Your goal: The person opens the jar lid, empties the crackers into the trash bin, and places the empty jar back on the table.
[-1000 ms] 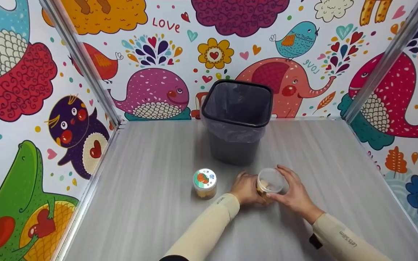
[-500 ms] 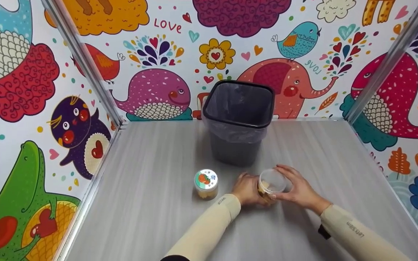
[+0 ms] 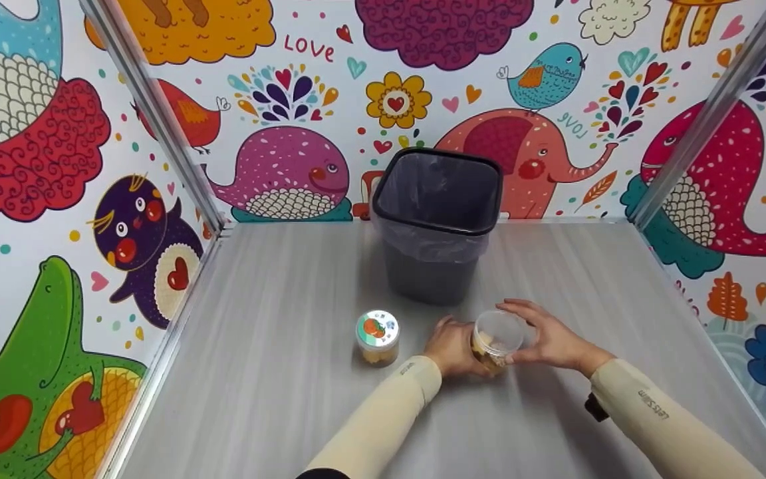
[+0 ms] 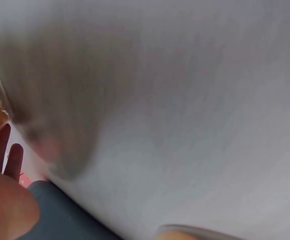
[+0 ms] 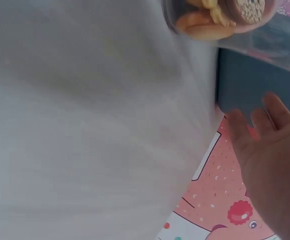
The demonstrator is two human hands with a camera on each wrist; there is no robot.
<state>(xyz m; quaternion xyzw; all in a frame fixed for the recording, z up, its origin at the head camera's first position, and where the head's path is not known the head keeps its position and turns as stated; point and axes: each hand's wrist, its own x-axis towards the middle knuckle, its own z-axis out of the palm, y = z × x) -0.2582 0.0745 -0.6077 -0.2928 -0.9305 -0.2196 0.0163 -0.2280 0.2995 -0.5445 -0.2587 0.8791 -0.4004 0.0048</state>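
Observation:
A clear plastic jar (image 3: 497, 336) with cookies in its lower part stands tilted slightly on the table in the head view. My left hand (image 3: 451, 347) grips it from the left side. Beside it on the right, my right hand (image 3: 549, 340) has its fingers spread and loosely bent; in the right wrist view those fingers (image 5: 280, 112) are apart from the jar (image 5: 265, 40). Whether the jar's top has a lid, I cannot tell. A second jar (image 3: 378, 339), with a green and white label showing an orange fruit on its lid, stands upright to the left.
A dark grey bin (image 3: 431, 266) lined with a clear bag stands behind the jars, near the back wall. Cartoon-printed panels (image 3: 290, 173) and metal rails (image 3: 157, 126) enclose the grey table (image 3: 276, 299) on the left, back and right.
My right hand has eased to the right and its fingers have loosened from the jar. The left hand has kept its grip, and the second jar has stayed put.

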